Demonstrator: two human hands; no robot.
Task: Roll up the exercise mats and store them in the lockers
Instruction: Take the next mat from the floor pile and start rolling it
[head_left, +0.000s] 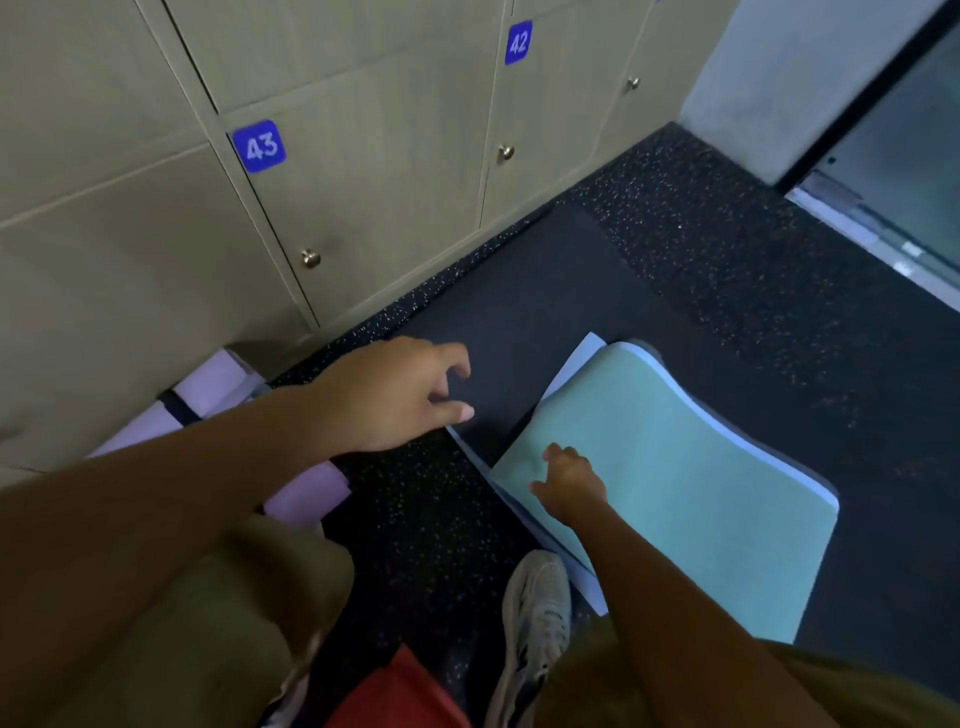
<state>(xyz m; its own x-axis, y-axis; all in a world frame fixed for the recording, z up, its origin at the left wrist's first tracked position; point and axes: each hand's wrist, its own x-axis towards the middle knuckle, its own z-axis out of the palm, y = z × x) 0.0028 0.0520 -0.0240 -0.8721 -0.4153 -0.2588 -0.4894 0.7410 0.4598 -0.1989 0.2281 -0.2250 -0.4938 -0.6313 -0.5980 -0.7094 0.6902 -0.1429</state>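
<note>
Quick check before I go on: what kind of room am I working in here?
Most likely a gym locker area. Numbered locker doors, 43 and 42, with small knobs line the wall, the floor is dark speckled rubber, and a teal exercise mat and a rolled purple mat lie on it.

one head-worn view looks steeply down from close above the floor (727, 270), tilted, facing the lockers (363, 171).

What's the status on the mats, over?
Left hand open, over dark mat. Right hand on teal mat, grip unclear. Lockers closed.
</note>
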